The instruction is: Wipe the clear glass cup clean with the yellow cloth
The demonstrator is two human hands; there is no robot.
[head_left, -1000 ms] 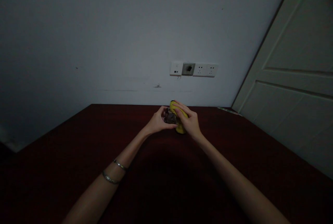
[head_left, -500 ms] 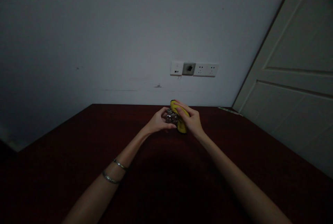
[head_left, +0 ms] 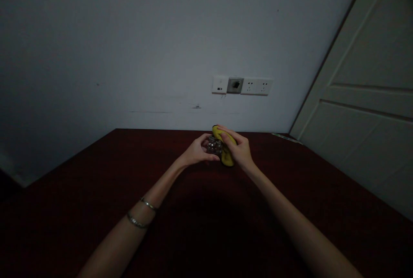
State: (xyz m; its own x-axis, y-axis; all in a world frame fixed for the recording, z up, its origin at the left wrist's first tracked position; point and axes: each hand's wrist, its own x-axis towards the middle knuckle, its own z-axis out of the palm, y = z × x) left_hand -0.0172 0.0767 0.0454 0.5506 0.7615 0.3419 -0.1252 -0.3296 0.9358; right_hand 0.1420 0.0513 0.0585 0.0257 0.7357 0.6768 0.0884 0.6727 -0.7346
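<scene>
Between my hands is a small clear glass object (head_left: 214, 145) with a bumpy, shiny surface; its exact kind is hard to make out in the dim light. My left hand (head_left: 197, 150) is closed around its left side, thumb below and fingers above. A yellow cloth (head_left: 227, 156) with a dark edge is bunched in my right hand (head_left: 239, 148). The cloth presses against the right side of the glass object. Both hands are over the far part of the dark red table (head_left: 145, 162).
A pale wall (head_left: 155, 54) rises behind the table's far edge, with a row of sockets (head_left: 257, 86) above my hands. On the right stands a white panelled door (head_left: 364, 131). A thin strip (head_left: 286, 138) lies at the table's back right corner.
Very little differs. The view has shifted slightly, and both hands keep their holds on the glass object and the cloth.
</scene>
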